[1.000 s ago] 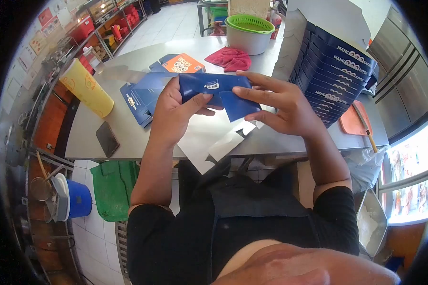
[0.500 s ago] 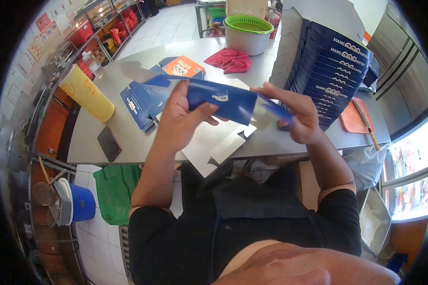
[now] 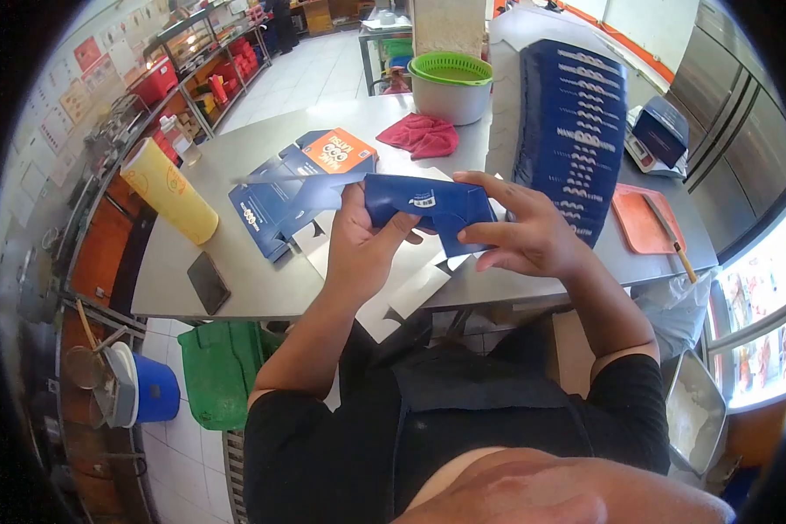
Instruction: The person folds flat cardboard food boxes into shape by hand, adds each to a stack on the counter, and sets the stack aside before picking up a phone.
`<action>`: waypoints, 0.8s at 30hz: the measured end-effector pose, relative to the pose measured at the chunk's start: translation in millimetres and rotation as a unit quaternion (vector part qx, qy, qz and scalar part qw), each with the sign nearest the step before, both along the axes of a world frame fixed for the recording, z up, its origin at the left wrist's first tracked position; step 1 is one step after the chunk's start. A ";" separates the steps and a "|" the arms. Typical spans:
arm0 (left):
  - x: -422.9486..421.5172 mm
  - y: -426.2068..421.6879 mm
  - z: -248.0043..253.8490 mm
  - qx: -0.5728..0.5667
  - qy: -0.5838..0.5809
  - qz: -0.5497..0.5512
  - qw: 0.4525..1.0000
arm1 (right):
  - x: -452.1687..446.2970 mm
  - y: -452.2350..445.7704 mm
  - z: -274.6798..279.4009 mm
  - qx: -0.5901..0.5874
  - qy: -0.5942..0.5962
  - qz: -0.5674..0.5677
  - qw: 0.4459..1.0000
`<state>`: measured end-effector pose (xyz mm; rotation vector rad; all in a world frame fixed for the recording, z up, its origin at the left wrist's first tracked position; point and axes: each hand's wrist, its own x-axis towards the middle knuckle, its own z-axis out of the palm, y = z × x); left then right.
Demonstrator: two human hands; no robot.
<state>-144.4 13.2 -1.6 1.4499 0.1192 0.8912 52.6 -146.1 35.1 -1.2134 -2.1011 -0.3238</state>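
Note:
A partly folded blue cardboard box (image 3: 402,194) is up in the air over the table, a small white print on its side wall. My left hand (image 3: 368,253) is closed round its left part, thumb against the printed side. At the right end, my right hand (image 3: 533,229) has its fingers on a bent blue flap (image 3: 457,234), closed on the box's edge. Below lie unfolded cardboard blanks (image 3: 336,253), white side up. Left of the hands, flat blue blanks (image 3: 262,210) rest with an orange panel (image 3: 339,150) at their far end.
A tall stack of folded blue boxes (image 3: 576,140) stands right of my right hand. Behind are a red cloth (image 3: 419,135) and a tub with a green strainer (image 3: 450,68). A yellow roll (image 3: 170,192) and a phone (image 3: 208,282) lie left; an orange tray (image 3: 642,223) holds a knife right.
The flap at the box's right end has turned from sticking out to bent down against the end. My right hand has moved in closer to it. The head view has shifted slightly.

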 end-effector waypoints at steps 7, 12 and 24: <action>0.9 -10.8 1.2 -0.006 -0.020 -0.014 1.000 | -5.4 4.3 -3.7 0.076 -0.002 -0.034 0.997; 11.0 -27.0 -13.6 0.000 -0.046 -0.008 0.999 | -14.9 14.1 -16.1 0.116 0.115 -0.055 0.985; 15.0 -29.7 -12.3 -0.201 -0.081 -0.060 0.974 | -32.2 30.8 -46.1 0.144 0.136 -0.023 0.980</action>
